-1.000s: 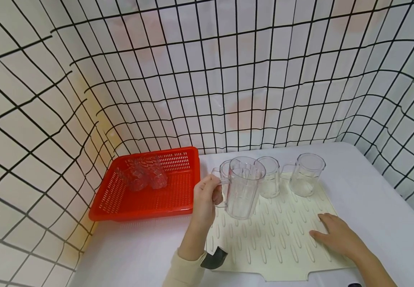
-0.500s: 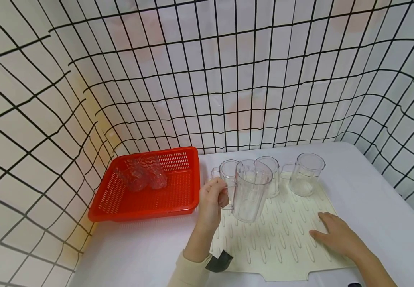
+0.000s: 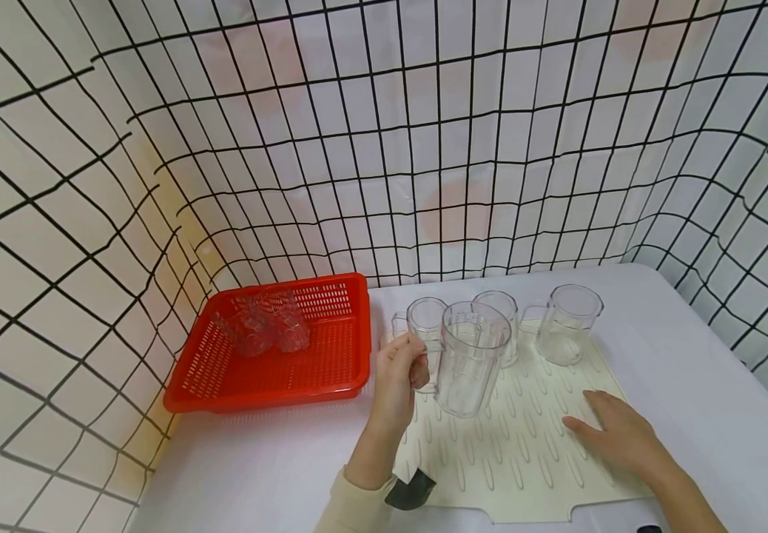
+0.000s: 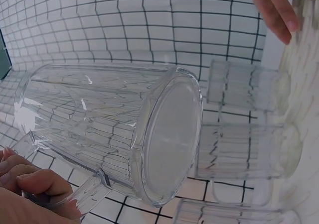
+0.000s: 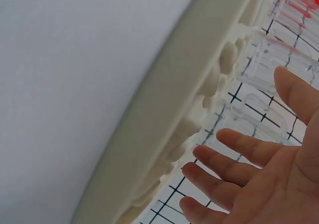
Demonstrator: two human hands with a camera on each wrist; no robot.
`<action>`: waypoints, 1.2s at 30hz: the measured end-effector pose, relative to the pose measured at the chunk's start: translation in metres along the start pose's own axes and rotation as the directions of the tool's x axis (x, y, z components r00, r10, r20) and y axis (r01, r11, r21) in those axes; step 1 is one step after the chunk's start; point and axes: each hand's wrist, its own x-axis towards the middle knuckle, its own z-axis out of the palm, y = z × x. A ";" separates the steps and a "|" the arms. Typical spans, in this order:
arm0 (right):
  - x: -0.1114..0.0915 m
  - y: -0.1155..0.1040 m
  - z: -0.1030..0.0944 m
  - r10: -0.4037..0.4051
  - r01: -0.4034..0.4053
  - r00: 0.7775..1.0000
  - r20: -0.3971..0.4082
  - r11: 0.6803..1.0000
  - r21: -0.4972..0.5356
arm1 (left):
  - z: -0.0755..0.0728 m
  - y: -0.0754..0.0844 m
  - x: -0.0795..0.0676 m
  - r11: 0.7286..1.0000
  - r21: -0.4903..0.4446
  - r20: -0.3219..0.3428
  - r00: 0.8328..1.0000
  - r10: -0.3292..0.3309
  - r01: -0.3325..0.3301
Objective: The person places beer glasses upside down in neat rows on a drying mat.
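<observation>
My left hand [image 3: 397, 381] grips the handle of a clear mug [image 3: 470, 366], held tilted above the cream ribbed drying mat [image 3: 510, 451]. In the left wrist view the raised mug [image 4: 104, 129] shows its round base, with the left fingers [image 4: 45, 181] curled round the handle. Behind it, a clear mug [image 3: 426, 314], a second mug [image 3: 500, 307] and a third mug [image 3: 568, 326] stand upright along the mat's back edge. My right hand [image 3: 617, 433] is over the mat's right side with fingers extended; the right wrist view shows its palm [image 5: 279, 184] holding nothing.
On the left stands a red perforated basket [image 3: 331, 370] with several clear glass pieces [image 3: 267, 326] inside. White cloth [image 3: 257, 466] covers the table. A black wire grid [image 3: 424, 148] encloses the back and both sides.
My left hand has carried the mug rightward and slightly down, toward the front of the mat. My right hand has shifted slightly to the left.
</observation>
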 end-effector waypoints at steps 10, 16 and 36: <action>-0.002 -0.032 -0.004 -0.034 0.035 0.999 -0.013 0.986 0.160 | 0.001 0.000 0.000 1.000 0.015 -0.004 1.000 0.005 -0.005; -0.003 -0.054 -0.005 -0.038 0.039 0.999 -0.009 0.980 0.195 | 0.002 0.000 -0.001 1.000 0.015 -0.012 1.000 0.005 -0.005; -0.011 -0.104 -0.001 -0.122 0.131 0.991 -0.049 0.948 0.291 | 0.001 -0.002 -0.001 1.000 0.001 0.003 1.000 0.029 -0.029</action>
